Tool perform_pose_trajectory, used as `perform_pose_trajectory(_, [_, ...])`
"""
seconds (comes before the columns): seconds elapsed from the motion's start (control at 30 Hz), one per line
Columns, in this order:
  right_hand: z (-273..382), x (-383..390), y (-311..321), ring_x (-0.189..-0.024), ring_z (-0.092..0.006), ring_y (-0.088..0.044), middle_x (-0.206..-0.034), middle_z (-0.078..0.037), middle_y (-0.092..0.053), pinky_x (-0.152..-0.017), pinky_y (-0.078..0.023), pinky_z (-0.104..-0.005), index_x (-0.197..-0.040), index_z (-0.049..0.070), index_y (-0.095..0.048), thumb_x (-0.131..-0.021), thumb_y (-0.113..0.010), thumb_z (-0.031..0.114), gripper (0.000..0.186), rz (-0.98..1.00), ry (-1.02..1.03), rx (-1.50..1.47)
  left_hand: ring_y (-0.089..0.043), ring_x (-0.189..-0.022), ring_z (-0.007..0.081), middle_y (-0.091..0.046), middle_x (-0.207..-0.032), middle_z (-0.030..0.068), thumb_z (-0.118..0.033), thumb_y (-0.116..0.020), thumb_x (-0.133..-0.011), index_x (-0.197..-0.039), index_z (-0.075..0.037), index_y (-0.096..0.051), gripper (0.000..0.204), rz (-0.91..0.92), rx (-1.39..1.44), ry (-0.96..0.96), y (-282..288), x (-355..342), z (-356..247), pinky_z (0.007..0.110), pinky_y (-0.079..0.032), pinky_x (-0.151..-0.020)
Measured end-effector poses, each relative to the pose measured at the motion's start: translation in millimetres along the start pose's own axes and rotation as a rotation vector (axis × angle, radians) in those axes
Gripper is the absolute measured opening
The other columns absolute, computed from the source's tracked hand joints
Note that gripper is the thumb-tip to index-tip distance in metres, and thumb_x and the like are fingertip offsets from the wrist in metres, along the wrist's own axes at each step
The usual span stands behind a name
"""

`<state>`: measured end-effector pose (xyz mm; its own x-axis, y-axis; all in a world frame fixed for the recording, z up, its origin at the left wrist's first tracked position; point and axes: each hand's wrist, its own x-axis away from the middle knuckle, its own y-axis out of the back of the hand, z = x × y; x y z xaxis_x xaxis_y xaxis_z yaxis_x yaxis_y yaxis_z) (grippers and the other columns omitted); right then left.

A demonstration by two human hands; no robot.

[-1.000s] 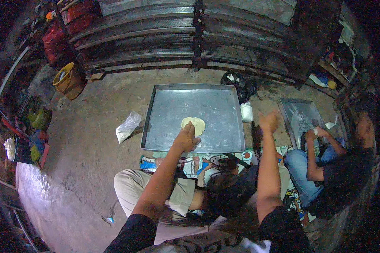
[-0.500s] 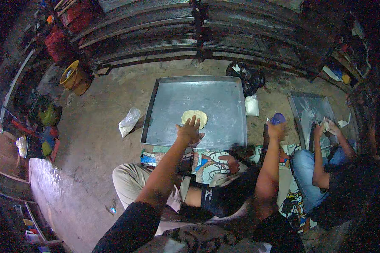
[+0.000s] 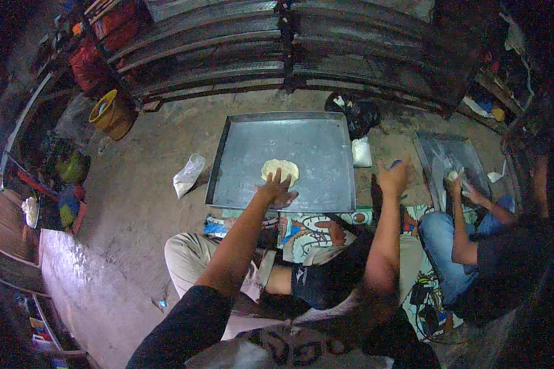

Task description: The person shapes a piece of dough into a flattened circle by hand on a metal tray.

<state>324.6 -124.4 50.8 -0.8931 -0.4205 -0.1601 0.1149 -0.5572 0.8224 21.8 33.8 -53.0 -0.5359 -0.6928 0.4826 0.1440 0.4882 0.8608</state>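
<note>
A flattened round of pale dough (image 3: pixel 271 167) lies in a large metal tray (image 3: pixel 314 138) on the floor before me. My left hand (image 3: pixel 277 189) rests on the dough's near edge, open with the fingers spread. Off the tray's right side, my right hand (image 3: pixel 392 180) is raised and closed around a small round blue-purple thing (image 3: pixel 396 164). Most of that thing is hidden by the hand, and I cannot tell its exact kind.
Bags of white powder stand left (image 3: pixel 189 175) and right (image 3: pixel 361 152) of the tray. Beside me on the right, a person's hands (image 3: pixel 465 184) work dough over a smaller tray (image 3: pixel 434 150). A black bag (image 3: pixel 357 114), a yellow bucket (image 3: pixel 112 117) and racks (image 3: pixel 228 52) are farther back.
My right hand has moved slightly left and turned, so less of the blue-purple thing shows. My left hand stays on the dough. The neighbour's hands have shifted left.
</note>
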Motion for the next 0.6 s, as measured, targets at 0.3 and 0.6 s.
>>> perform_pose_trajectory(0.3, [-96, -38, -58, -0.136, -0.0431, -0.037, -0.148, -0.025, -0.039, -0.113, -0.026, -0.0543, -0.144, -0.005, -0.034, -0.063, -0.086, 0.044, 0.108, -0.004, -0.204, -0.057, -0.023, -0.147, 0.031, -0.013, -0.162, 0.0153, -0.074, -0.05, -0.083, -0.153, -0.001, -0.018, 0.106, -0.269, -0.047, -0.008, -20, 13, 9, 0.06, -0.024, -0.113])
perform_pose_trajectory(0.6, [-83, -26, -56, -0.126, -0.0409, -0.047, -0.132, -0.024, -0.051, -0.103, -0.038, -0.0534, -0.143, 0.003, -0.037, -0.069, -0.085, 0.032, 0.093, -0.387, -0.206, 0.176, -0.034, -0.143, 0.0291, -0.028, -0.158, 0.0131, -0.065, -0.04, -0.093, -0.152, -0.004, -0.028, 0.085, -0.071, 0.03, -0.129, 22, -8, 16, 0.046, -0.028, -0.114])
